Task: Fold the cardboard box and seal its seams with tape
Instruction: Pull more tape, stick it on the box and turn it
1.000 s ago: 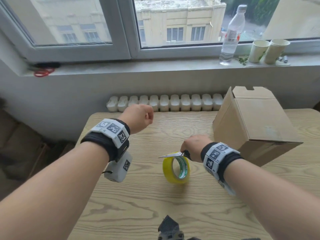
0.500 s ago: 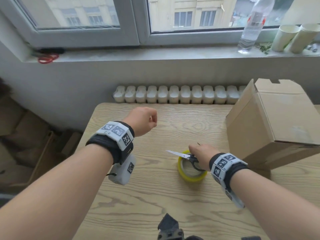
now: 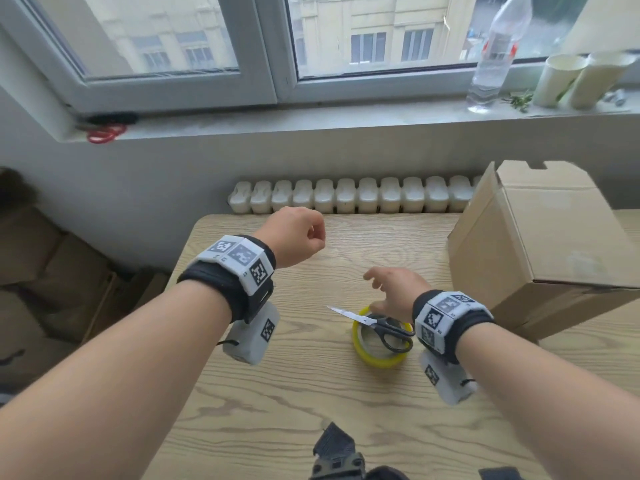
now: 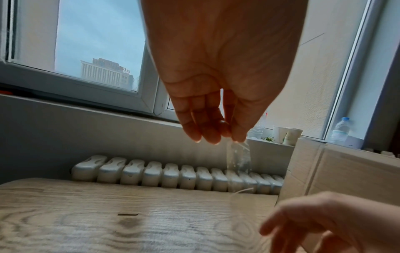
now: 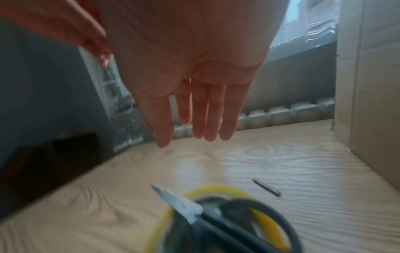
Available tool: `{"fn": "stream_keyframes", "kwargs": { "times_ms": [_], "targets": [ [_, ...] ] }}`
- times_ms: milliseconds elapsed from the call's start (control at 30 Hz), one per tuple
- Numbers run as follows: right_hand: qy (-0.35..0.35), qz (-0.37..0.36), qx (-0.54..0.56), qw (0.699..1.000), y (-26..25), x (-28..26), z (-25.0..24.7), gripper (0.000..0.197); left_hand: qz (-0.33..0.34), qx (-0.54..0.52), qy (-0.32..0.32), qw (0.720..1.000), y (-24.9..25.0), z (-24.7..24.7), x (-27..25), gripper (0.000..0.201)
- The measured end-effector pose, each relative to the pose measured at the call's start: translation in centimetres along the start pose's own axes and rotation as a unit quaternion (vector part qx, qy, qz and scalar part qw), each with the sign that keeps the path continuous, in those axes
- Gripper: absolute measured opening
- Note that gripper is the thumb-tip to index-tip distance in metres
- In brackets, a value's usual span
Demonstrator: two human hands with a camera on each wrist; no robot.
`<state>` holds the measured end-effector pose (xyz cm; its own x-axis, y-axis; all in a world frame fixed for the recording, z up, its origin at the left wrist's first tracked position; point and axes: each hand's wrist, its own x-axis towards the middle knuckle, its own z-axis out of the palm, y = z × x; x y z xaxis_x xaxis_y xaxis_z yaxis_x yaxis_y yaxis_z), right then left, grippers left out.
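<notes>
The cardboard box (image 3: 540, 244) stands on the right of the wooden table (image 3: 270, 403), its far flaps up. A yellow tape roll (image 3: 377, 356) lies flat mid-table with black-handled scissors (image 3: 381, 325) across it, also blurred in the right wrist view as tape roll (image 5: 268, 220) and scissors (image 5: 218, 215). My left hand (image 3: 294, 237) hovers over the table's far left and pinches a clear strip of tape (image 4: 238, 157) that hangs from its fingertips. My right hand (image 3: 394, 289) floats just beyond the roll with straight, empty fingers (image 5: 207, 113).
A white radiator (image 3: 349, 195) runs behind the table. The sill holds a water bottle (image 3: 495, 57), two paper cups (image 3: 581, 79) and red-handled scissors (image 3: 104, 133). Flattened cardboard (image 3: 52, 271) lies on the floor at the left. A small dark sliver (image 5: 267, 187) lies on the table.
My right hand laid the scissors on the tape roll, let go and lifted away with fingers spread. The roll went from upright to flat. The left hand barely moved.
</notes>
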<state>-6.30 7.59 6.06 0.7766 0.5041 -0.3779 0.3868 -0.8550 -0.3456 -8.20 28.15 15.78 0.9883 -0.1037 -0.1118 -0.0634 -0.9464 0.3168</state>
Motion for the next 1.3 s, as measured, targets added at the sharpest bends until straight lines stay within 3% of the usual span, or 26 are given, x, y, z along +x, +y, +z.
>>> {"fn": "stream_keyframes", "kwargs": {
  "times_ms": [200,367,400,600,733,833,1067,1300],
  "targets": [
    [0.020,-0.016,0.187,0.982,-0.3,-0.9,-2.6,0.062,0.033,-0.004,0.028,0.999,4.0,-1.5,-0.6,0.007],
    [0.057,-0.022,0.254,0.965,1.7,-3.6,-3.9,0.010,0.050,-0.011,0.055,0.997,7.3,-2.1,-1.0,0.006],
    [0.069,-0.019,0.263,0.962,2.2,-4.3,-4.2,0.007,0.048,-0.015,0.057,0.997,7.9,-2.1,-1.1,0.006],
    [0.105,0.005,0.281,0.954,5.4,-7.7,-5.7,0.008,0.041,-0.062,0.084,0.994,11.4,-1.7,-1.4,0.007],
    [0.127,0.034,0.305,0.943,7.2,-9.5,-6.0,0.025,0.031,-0.093,0.093,0.991,12.8,-1.2,-1.6,0.005],
    [0.137,0.020,0.290,0.947,7.8,-10.9,-6.2,0.014,0.016,-0.120,0.105,0.987,13.2,-0.8,-1.8,0.008],
    [0.165,-0.009,0.274,0.947,7.8,-12.4,-6.6,0.012,-0.018,-0.163,0.139,0.977,13.4,-0.5,-3.7,0.007],
    [0.190,-0.026,0.362,0.912,7.6,-14.6,-8.3,0.014,-0.041,-0.200,0.186,0.961,13.6,-0.1,-5.3,0.005]
  ]
}}
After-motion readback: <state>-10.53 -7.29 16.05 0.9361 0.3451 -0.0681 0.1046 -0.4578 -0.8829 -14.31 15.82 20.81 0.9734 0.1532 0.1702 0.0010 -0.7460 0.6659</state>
